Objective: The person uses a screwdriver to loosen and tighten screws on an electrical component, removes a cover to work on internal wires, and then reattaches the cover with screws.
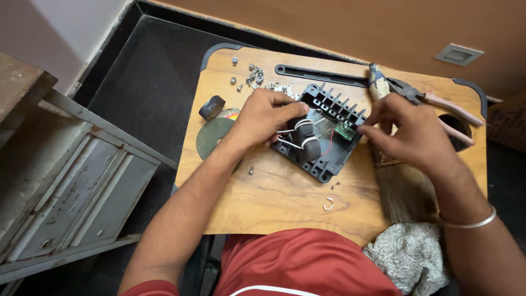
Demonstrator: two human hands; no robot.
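- Gripping the near-left edge of a black plastic housing (322,131), our left hand (262,118) curls its fingers over the rim, with the thumb resting by the dark wound coils (306,140) inside.
- We pinch our right hand (408,129) shut at the housing's right side, fingertips (366,129) meeting just beside a small green circuit board (344,130); we cannot tell whether anything sits between them.
- We see the housing lying open side up near the middle of a wooden lap board (285,192), with white and red wires looping around the coils.
- We find a scatter of small screws (253,74) on the board beyond our left hand, and a dark roll of tape (211,107) and a grey-green grinding disc (212,135) to its left.
- We note a long black plastic strip (320,75) along the far edge, and pliers with pink handles (433,101) past our right hand.
- We see a broom (402,189) lying under our right wrist, a silver bangle (470,222) on that wrist, and a knitted grey cloth (405,257) at the near right corner.
- A grey metal frame (71,170) stands off to the left.
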